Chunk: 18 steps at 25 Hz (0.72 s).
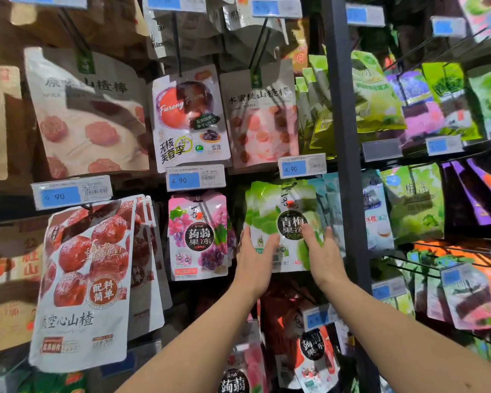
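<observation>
A green and white jelly pouch (pixel 284 205) hangs on a peg at the front of a stack, in the middle of a shop display wall. My left hand (pixel 254 259) grips the pouch's lower left edge, thumb across the front and fingers behind it. My right hand (pixel 322 256) holds its lower right side, thumb on the front near the black round label and fingers at the edge. Both forearms reach up from the bottom of the view.
A pink grape jelly pouch (pixel 197 236) hangs just left. Large hawthorn bags (pixel 88 279) fill the lower left. A dark upright post (pixel 349 165) stands right of the green pouch. Blue price tags (pixel 194 180) sit on the peg ends. More pouches hang below and to the right.
</observation>
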Each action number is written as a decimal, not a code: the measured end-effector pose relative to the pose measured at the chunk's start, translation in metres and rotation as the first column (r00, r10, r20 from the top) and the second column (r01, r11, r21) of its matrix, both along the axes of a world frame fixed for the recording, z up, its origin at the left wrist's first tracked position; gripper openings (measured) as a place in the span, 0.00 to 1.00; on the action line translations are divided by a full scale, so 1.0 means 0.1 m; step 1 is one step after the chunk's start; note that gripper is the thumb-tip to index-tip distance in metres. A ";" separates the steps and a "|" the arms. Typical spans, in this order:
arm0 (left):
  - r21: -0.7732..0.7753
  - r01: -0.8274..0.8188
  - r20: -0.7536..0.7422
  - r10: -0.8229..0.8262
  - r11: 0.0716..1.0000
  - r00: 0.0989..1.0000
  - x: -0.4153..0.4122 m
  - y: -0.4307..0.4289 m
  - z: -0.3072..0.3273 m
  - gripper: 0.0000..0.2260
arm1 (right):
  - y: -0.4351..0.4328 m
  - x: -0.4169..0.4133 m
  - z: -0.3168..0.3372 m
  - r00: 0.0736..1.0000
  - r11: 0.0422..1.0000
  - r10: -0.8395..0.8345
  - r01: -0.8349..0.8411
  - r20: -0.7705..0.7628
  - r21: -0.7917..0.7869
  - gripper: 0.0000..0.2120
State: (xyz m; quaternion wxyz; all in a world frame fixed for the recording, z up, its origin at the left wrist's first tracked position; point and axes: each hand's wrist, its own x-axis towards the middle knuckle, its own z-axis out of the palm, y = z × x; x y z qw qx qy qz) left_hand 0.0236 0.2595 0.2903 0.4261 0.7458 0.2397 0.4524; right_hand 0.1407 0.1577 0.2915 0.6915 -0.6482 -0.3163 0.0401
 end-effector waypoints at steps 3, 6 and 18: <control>0.060 0.018 -0.020 -0.017 0.998 1.000 -0.05 -0.01 -0.10 0.45 | -0.18 -0.13 -0.07 0.998 0.996 -0.034 0.037 -0.044 0.079 0.36; 0.086 0.019 -0.069 -0.013 0.996 0.998 -0.05 -0.04 -0.17 0.48 | -0.30 -0.20 -0.14 0.996 0.997 -0.076 0.077 -0.045 0.027 0.06; 0.043 -0.049 -0.086 0.053 0.998 0.995 -0.16 -0.24 -0.22 0.44 | -0.32 -0.26 -0.20 0.993 0.998 0.057 -0.056 -0.108 0.010 0.44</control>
